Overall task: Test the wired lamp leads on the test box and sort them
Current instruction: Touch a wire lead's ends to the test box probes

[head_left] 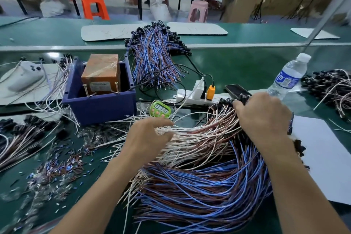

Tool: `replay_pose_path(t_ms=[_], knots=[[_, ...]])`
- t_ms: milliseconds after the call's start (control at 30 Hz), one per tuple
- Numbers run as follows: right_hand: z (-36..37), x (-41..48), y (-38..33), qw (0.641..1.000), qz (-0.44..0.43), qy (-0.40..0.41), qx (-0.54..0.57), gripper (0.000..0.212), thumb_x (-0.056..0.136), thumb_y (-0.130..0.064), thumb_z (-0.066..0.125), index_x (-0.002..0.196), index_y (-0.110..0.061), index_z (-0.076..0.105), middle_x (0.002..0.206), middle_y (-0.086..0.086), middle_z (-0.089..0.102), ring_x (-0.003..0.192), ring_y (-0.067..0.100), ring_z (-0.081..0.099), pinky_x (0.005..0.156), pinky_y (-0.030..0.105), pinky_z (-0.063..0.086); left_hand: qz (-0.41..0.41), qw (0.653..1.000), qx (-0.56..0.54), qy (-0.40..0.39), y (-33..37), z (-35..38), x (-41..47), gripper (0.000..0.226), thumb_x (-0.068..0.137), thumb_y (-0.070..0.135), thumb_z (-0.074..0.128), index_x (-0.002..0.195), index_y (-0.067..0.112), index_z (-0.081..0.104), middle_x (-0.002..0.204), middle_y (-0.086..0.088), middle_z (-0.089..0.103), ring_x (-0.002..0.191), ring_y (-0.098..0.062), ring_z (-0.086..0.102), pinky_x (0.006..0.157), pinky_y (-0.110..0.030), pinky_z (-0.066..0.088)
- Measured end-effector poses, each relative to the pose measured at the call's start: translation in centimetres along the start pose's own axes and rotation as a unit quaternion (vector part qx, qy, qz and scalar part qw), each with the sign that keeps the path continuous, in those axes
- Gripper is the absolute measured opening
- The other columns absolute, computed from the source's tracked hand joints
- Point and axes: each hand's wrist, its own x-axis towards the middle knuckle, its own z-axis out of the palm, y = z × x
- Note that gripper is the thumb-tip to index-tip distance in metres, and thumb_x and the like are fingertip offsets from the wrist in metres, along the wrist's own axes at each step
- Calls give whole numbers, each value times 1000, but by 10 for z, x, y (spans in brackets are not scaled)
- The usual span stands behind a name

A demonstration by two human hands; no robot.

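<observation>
A big pile of white and brown lamp leads (199, 138) lies in front of me, with a blue and brown pile (205, 192) nearer. My left hand (148, 137) rests on the white wire ends, its thumb and fingers loosely curled round a few strands. My right hand (264, 116) grips the black lamp heads (228, 100) at the far end of the same pile. The test box (100, 91) is a blue tray holding an orange-wrapped block with upright metal pins; it stands to the left, beyond my left hand.
A green timer (160, 110) and a white power strip (195, 95) with plugs sit behind the pile. A phone (236, 89) and a water bottle (288, 78) stand at right. More lead bundles lie at back centre (155, 55), left (20, 138) and far right (330, 89). Loose ferrules (57, 167) litter the left.
</observation>
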Motion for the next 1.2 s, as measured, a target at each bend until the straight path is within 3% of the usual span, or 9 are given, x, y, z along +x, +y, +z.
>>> replay_pose_path(t_ms=[100, 300, 500, 667, 733, 800, 900, 1033, 1200], knots=[[-5, -33, -31, 995, -51, -8, 82, 41, 90, -55, 66, 72, -18, 74, 54, -4, 53, 51, 20, 52, 57, 24, 41, -3, 999, -33, 23, -4, -9, -3, 23, 85, 33, 81, 104, 47, 78, 117, 25, 72, 109, 11, 60, 99, -19, 42], [14, -104, -111, 952, -184, -158, 188, 36, 94, -53, 62, 76, -23, 73, 68, -7, 68, 65, 17, 63, 64, 28, 50, -15, 997, -47, 65, -23, -42, -19, 22, 86, 24, 79, 85, 46, 79, 80, 39, 69, 76, 14, 65, 67, -4, 45], [21, -161, -185, 892, -269, -238, 275, 33, 90, -49, 63, 71, -22, 68, 65, -6, 65, 70, 20, 62, 67, 36, 53, -97, 978, -36, 180, -69, -100, -57, 24, 83, 22, 78, 76, 45, 78, 75, 38, 68, 70, 10, 64, 60, -3, 41], [12, -200, -248, 838, -346, -296, 302, 19, 90, -37, 63, 81, -24, 74, 74, -5, 72, 76, 21, 66, 72, 35, 56, -183, 946, -20, 266, -117, -151, -100, 21, 86, 20, 76, 83, 41, 80, 74, 32, 71, 44, 4, 56, 44, -8, 36], [11, -214, -272, 818, -367, -325, 301, 16, 91, -26, 60, 87, -25, 76, 80, -5, 75, 79, 20, 68, 76, 36, 58, -217, 931, 11, 292, -136, -168, -117, 21, 88, 21, 77, 86, 42, 80, 85, 29, 70, 54, 1, 61, 50, -15, 44], [14, -225, -296, 801, -393, -352, 284, 25, 91, -15, 57, 101, -26, 76, 93, -1, 77, 86, 23, 70, 81, 38, 59, -241, 911, 73, 326, -157, -180, -130, 22, 86, 18, 77, 95, 37, 81, 101, 18, 73, 88, -10, 68, 79, -26, 53], [22, -236, -329, 780, -444, -371, 239, 50, 86, 1, 53, 124, -27, 71, 111, 4, 74, 97, 24, 68, 83, 31, 57, -273, 890, 158, 328, -182, -191, -142, 39, 84, 17, 78, 122, 20, 75, 131, -3, 69, 127, -24, 55, 114, -35, 37], [37, -237, -362, 790, -473, -339, 194, 60, 81, 11, 52, 131, -20, 62, 123, 7, 66, 115, 28, 60, 92, 34, 51, -286, 906, 169, 262, -203, -188, -151, 52, 89, 25, 74, 138, 15, 64, 147, -6, 58, 140, -25, 45, 122, -36, 25], [48, -227, -374, 808, -496, -268, 172, 40, 81, 16, 48, 110, -12, 53, 106, 10, 55, 102, 32, 55, 82, 40, 46, -268, 898, 166, 307, -209, -184, -151, 37, 97, 15, 65, 133, 17, 68, 142, -4, 62, 137, -24, 49, 120, -36, 28]])
